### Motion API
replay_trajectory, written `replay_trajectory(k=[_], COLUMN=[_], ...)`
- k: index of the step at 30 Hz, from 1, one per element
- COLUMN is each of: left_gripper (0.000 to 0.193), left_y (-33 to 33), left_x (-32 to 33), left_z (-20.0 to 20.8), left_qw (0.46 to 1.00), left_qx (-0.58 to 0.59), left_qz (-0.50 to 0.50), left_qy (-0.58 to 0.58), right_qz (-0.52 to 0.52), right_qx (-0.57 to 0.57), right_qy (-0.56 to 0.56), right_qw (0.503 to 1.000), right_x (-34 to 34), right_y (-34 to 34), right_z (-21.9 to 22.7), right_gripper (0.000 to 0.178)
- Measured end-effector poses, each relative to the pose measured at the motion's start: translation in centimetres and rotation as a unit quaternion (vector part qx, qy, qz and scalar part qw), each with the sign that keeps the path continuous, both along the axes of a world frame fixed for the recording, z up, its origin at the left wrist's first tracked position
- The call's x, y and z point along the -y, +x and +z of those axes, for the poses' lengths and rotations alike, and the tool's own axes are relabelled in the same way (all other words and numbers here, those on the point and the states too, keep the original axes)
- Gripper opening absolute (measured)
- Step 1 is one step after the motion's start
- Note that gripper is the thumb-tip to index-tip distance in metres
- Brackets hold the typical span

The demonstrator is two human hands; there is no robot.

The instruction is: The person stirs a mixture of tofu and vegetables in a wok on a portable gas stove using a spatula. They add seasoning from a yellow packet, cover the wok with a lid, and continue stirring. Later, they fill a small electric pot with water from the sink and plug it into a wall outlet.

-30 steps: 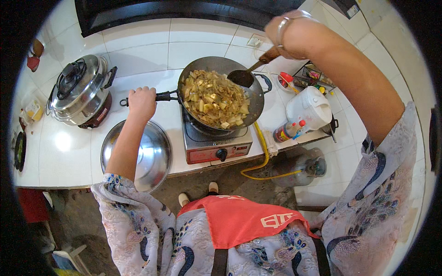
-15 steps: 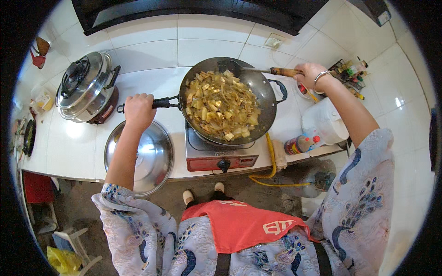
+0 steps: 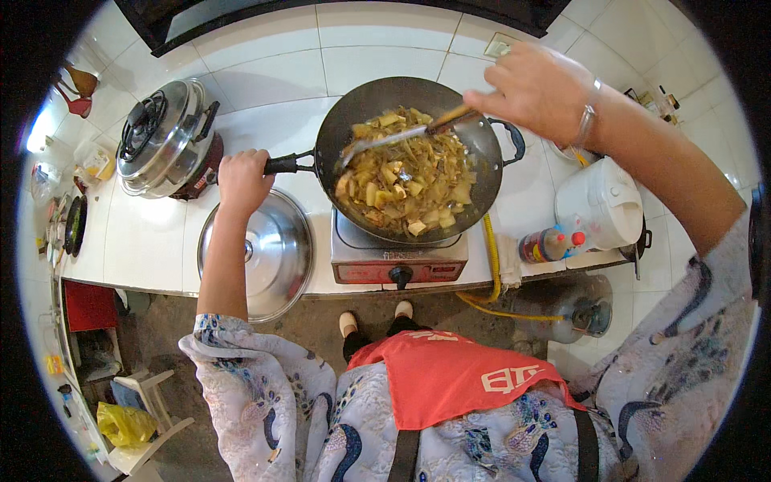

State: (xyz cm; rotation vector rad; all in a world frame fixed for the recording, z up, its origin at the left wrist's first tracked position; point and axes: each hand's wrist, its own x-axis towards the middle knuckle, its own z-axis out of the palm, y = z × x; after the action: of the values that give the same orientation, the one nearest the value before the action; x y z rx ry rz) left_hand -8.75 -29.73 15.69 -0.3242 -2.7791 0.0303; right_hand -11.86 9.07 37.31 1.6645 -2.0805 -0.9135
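A dark wok (image 3: 345, 108) sits on the gas stove (image 3: 365, 273), with a stew of chopped yellowish vegetables and pale cubes (image 3: 409, 181) in it. My left hand (image 3: 243, 181) is closed around the wok's long black handle (image 3: 283, 164). Raised over the wok's right side, my right hand (image 3: 534, 88) grips the wooden handle of a metal spatula (image 3: 393, 138). The spatula slants across the wok, and its blurred end meets the food near the left wall. A large domed metal lid (image 3: 277, 253) lies on the counter beneath my left forearm.
An electric pot with a clear lid (image 3: 161, 136) stands at the left. Bottles (image 3: 542, 245) and a white lidded container (image 3: 606, 201) stand at the right. A yellow hose (image 3: 491, 257) runs over the counter edge to a gas cylinder (image 3: 593, 313) below.
My right hand has moved up and left over the wok, bringing the spatula across the food to the left side. My left hand keeps its hold on the handle.
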Motion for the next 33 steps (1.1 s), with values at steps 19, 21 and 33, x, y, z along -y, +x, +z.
replay_trajectory(k=[19, 21, 33], left_gripper=[0.026, 0.026, 0.025], left_y=[-0.6, -0.2, -0.9], left_x=[-0.1, 0.2, -0.7], left_z=[1.2, 1.0, -0.7], left_qw=[0.992, 0.992, 0.995], left_qx=[0.093, 0.111, 0.034], left_qz=[-0.037, -0.024, -0.092], left_qy=[-0.074, -0.051, -0.037], right_qz=[-0.466, -0.497, -0.565], right_qx=[0.14, 0.161, 0.226], right_qy=[-0.055, -0.044, 0.001], right_qw=[0.872, 0.852, 0.794], right_x=[-3.2, -2.4, 7.2], right_y=[21.3, 22.0, 21.2], right_z=[8.9, 9.2, -5.2], right_gripper=[0.035, 0.035, 0.022])
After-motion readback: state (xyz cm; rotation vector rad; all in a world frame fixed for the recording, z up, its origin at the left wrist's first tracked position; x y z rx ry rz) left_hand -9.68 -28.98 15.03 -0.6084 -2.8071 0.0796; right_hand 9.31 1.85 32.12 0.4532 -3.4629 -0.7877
